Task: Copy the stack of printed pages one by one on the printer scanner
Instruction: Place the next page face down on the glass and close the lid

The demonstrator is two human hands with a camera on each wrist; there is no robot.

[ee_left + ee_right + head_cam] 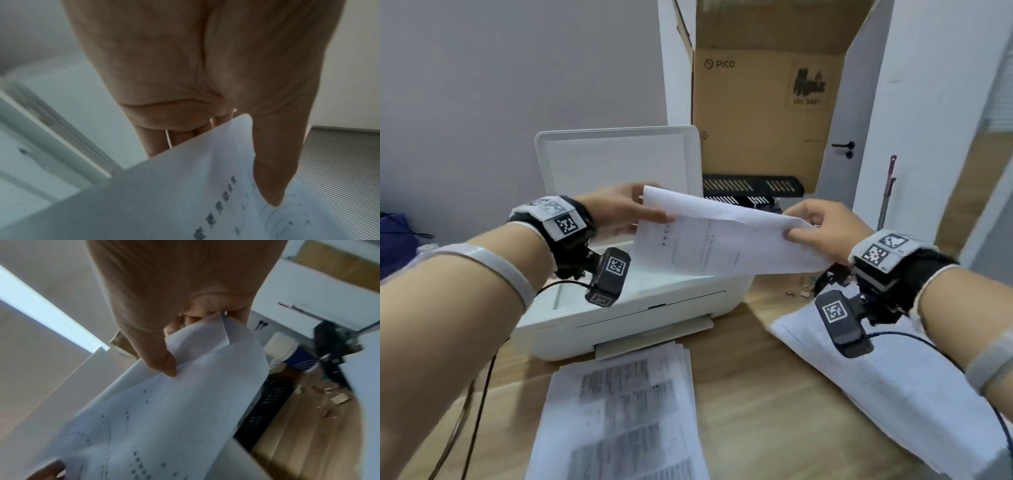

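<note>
A printed page point(719, 240) hangs in the air above the white printer point(640, 308), whose scanner lid point(619, 161) stands raised. My left hand point(630, 209) pinches the page's left edge, thumb on the printed side point(267, 178). My right hand point(822, 229) pinches its right corner, which is folded over point(197, 340). One stack of printed pages point(619, 411) lies in front of the printer. Another stack point(887, 377) lies on the table at the right, under my right forearm. The scanner glass is mostly hidden behind the page and my left wrist.
A large open cardboard box point(763, 113) stands behind the printer, with a black slotted tray point(753, 186) at its foot. Small scraps point(801, 291) lie on the wooden table point(756, 411). A blue and white cup point(287, 352) stands further right. Cables trail from both wrists.
</note>
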